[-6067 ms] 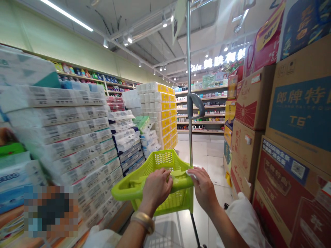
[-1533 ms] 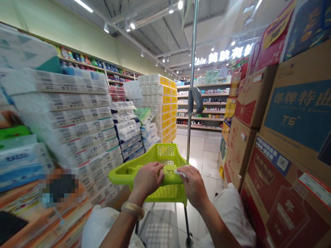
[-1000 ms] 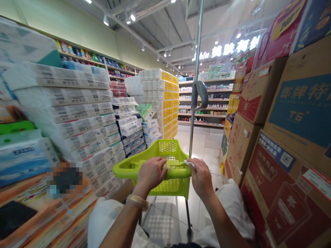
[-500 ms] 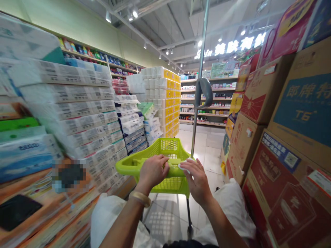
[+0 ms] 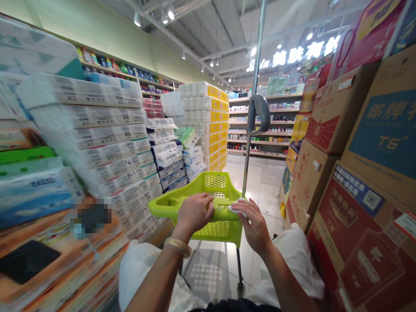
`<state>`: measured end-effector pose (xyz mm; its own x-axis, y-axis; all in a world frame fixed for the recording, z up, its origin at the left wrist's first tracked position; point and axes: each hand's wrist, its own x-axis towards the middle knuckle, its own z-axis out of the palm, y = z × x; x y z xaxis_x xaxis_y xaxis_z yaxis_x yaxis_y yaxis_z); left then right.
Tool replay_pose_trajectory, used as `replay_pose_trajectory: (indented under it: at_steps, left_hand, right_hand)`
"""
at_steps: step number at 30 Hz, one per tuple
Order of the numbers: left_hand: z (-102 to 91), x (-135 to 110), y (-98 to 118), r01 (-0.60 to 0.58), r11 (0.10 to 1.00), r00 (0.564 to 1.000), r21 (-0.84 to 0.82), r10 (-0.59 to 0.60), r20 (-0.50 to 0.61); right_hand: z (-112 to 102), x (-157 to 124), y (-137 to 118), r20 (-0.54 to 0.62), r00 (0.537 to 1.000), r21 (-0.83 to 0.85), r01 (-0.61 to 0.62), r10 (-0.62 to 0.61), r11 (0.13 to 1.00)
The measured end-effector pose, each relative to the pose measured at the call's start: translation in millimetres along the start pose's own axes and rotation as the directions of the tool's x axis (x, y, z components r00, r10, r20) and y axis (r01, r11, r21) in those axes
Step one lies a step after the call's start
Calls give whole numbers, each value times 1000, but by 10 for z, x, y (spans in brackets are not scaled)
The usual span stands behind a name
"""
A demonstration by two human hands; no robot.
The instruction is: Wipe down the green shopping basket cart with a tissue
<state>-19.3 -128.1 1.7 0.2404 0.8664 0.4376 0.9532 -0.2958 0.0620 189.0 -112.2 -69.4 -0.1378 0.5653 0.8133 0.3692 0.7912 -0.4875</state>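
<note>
A bright green shopping cart [image 5: 216, 237] stands in front of me, its basket pierced with small holes. My left hand [image 5: 196, 212], with a pale bangle at the wrist, is closed over the middle of the cart's handle [image 5: 225, 214]. At the right end of that handle, my right hand [image 5: 255, 227] presses a crumpled white tissue [image 5: 237, 209] against the green plastic with its fingers. Part of the tissue is hidden under those fingers. A metal pole [image 5: 246, 169] with a grey hook [image 5: 258, 115] rises just beyond the right hand.
Stacked white paper packs [image 5: 110, 117] line the left, beside a low orange display [image 5: 107, 216] holding a black flat item [image 5: 29, 260]. Cardboard cartons [image 5: 328, 112] are piled on the right. Tiled floor [image 5: 268, 190] runs toward stocked shelves [image 5: 277, 110]. White cloth [image 5: 292, 255] covers my legs.
The view has shifted slightly, so the cart, both hands and the shelves appear a little farther right. Both hands keep nearly the same places on the handle.
</note>
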Motion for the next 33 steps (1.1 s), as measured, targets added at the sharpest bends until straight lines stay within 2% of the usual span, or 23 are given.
replay_pose_trajectory:
  at_steps: [4,6,10,12,17,19,23,26,30,33]
  left_hand:
    - [-9,0,-8,7,1000,1000,-22,-7,9]
    - [-13,1,-7,8,1000,1000,-24,-7,5]
    - [-26,-2,-10,5,1000,1000,-19,-5,8]
    - [-37,-5,-12,4,1000,1000,-18,-4,17]
    - [-61,-10,-12,7,999,999,-37,-6,36]
    - [-66,-14,-19,6,999,999,-41,-5,38]
    - [-80,-30,-50,-10,999,999,-52,11,31]
    - [-96,-46,-70,-25,998,999,-62,27,24]
    - [-100,-54,-95,-40,997,999,-67,41,23]
    - [-85,-54,-135,-57,995,998,-84,59,16]
  right_hand:
    - [-13,12,157,-165,970,78,-165,176,983]
    - [-9,-4,158,-208,956,112,-185,205,976]
    - [2,-48,15,-120,990,101,-57,69,993]
    - [-1,-47,-3,-95,994,106,-35,45,994]
    - [-1,-18,124,-202,955,174,-184,218,967]
    - [-2,-27,117,-189,960,180,-172,206,968]
    - [-29,-55,48,-78,994,183,-67,82,981]
    - [-36,-57,91,-81,986,253,-120,144,960]
    - [5,-60,129,-147,942,329,-242,303,913]
    - [18,-66,48,-118,965,292,-193,235,937]
